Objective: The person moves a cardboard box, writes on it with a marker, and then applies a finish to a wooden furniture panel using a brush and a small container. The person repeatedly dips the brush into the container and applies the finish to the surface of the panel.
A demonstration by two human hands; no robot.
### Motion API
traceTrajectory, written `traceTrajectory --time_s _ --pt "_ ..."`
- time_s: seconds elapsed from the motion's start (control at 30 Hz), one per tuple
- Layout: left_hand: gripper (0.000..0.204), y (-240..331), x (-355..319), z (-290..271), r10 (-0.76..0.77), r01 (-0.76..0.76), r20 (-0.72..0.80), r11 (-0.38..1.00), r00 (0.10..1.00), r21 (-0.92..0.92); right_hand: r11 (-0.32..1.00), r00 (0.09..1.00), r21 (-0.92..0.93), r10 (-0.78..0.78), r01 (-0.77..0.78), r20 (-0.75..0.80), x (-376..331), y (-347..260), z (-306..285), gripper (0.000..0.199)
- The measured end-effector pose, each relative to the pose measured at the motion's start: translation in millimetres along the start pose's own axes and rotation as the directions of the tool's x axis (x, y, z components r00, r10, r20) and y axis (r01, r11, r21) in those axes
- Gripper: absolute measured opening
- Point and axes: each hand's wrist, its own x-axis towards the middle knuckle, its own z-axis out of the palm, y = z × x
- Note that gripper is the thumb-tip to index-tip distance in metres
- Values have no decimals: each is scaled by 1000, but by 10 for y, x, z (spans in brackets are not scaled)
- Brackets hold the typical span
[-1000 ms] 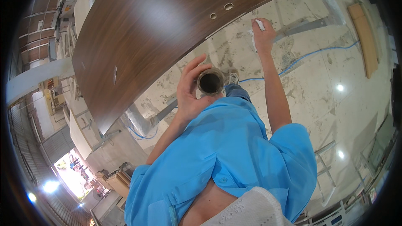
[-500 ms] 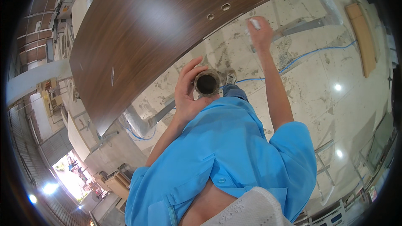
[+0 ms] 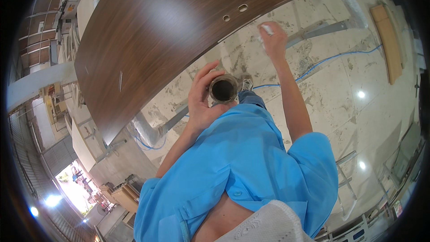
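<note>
My left hand (image 3: 201,96) is wrapped round an open-topped round can (image 3: 224,89) with a dark inside and a grimy rim. It sits in front of my body, just short of the panel's near edge. Farther out and to the right, my right hand (image 3: 275,42) is closed on a small white wad (image 3: 268,29), which looks like cloth or tissue. This hand is over the floor, close to the edge of a large dark brown wood-grain panel (image 3: 148,40). Neither hand touches the panel.
Two small holes, one of them an oval hole (image 3: 242,7), pierce the panel near its edge. A blue hose (image 3: 322,66) runs across the stained floor (image 3: 336,89). A long brown board (image 3: 386,45) lies at the far right. At left, a silvery duct (image 3: 148,130) passes below the panel.
My right hand has moved a little left and toward me, with the white wad still in it. The can in my left hand has shifted only slightly right.
</note>
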Motion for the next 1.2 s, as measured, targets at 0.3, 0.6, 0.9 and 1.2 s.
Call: traceTrajectory --time_s 0.3,0.6,0.9,1.2 --pt "78 -1 29 20 14 -14 -10 1000 1000 8 999 987 32 -16 11 160 60 106 -83 14" --pt "77 16 51 48 26 -26 -14 1000 1000 -7 999 991 49 15 -9 -131 284 323 -244 15" --pt "77 13 57 60 24 -25 -11 1000 1000 -8 999 984 38 21 -15 -178 302 206 -321 16" --pt "77 -7 51 57 26 -26 -1 1000 1000 10 999 977 40 -7 15 -211 205 269 -301 14"
